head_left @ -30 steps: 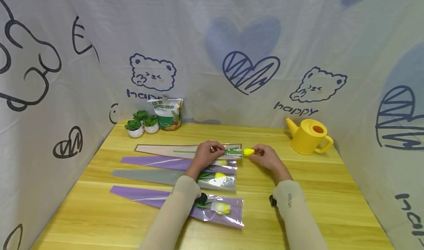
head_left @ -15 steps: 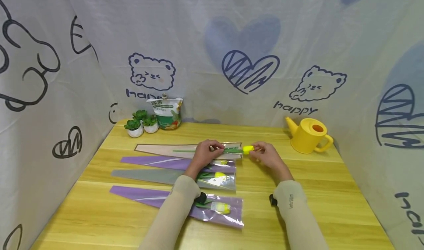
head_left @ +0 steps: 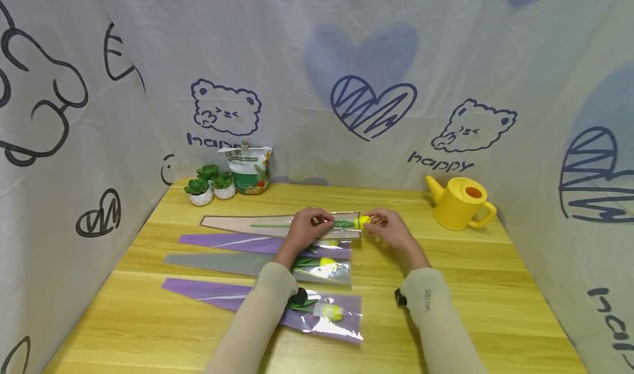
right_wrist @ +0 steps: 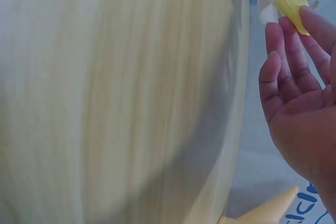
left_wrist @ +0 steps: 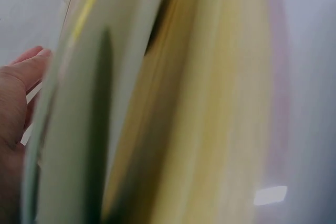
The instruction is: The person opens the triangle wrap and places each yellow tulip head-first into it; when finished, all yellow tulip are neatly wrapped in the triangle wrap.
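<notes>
An artificial yellow tulip (head_left: 364, 220) lies along a pale pink flower sleeve (head_left: 230, 222) with a dark edge and clear front. Its green stem shows inside the sleeve, while the head sits at the wide right end. With thumb and fingertips my right hand (head_left: 394, 232) pinches the petals; the right wrist view shows this yellow head (right_wrist: 290, 6) at the fingertips of the right hand (right_wrist: 304, 103). My left hand (head_left: 303, 232) pinches the sleeve near its wide end. In the left wrist view part of the left hand (left_wrist: 13, 103) appears beside blurred film.
Nearer me lie a purple sleeve (head_left: 218, 243), a grey sleeve (head_left: 213, 262) and another purple sleeve (head_left: 213, 293), each with a yellow tulip inside. A yellow watering can (head_left: 453, 209) stands at the back right. Small potted succulents (head_left: 200, 198) and a clipped bag (head_left: 251, 170) stand back left.
The right hand has moved left, pushing the tulip further into the pink sleeve. Its head now overlaps the sleeve's opening. The left hand stays in nearly the same place.
</notes>
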The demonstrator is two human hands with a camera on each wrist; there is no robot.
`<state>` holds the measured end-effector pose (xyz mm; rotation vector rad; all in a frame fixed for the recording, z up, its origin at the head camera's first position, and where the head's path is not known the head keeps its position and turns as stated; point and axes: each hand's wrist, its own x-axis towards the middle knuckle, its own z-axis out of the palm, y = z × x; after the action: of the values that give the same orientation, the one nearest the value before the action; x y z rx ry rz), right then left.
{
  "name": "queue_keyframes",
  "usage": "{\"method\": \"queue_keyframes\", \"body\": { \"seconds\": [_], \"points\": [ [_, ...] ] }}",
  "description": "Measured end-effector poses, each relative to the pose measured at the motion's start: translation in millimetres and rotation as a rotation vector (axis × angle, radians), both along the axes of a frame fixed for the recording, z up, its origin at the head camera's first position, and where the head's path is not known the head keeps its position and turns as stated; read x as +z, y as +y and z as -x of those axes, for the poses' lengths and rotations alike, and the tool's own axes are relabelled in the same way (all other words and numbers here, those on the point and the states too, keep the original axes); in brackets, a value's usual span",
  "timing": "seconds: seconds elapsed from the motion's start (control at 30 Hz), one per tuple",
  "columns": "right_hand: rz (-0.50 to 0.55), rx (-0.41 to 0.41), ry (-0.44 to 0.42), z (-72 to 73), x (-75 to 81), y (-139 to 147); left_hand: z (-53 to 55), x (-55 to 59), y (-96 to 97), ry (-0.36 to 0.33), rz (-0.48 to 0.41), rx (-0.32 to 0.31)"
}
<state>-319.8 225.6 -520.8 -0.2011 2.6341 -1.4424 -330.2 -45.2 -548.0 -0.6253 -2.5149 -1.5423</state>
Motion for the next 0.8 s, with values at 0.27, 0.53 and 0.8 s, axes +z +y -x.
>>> {"method": "queue_keyframes", "body": {
  "seconds": [0.27,0.53,0.8],
  "points": [
    [0.005,0.013,0.008,0.6,-1.9,-8,-0.6,0.3,3.2,-0.022,-0.003,-0.001],
    [0.067,0.012,-0.036,1.4,-4.0,-14,-1.4,-0.3,4.9,0.001,-0.023,0.008],
    [0.123,0.010,-0.059,2.7,-6.9,-12,0.1,1.7,6.1,0.005,-0.029,-0.005]
  ]
}}
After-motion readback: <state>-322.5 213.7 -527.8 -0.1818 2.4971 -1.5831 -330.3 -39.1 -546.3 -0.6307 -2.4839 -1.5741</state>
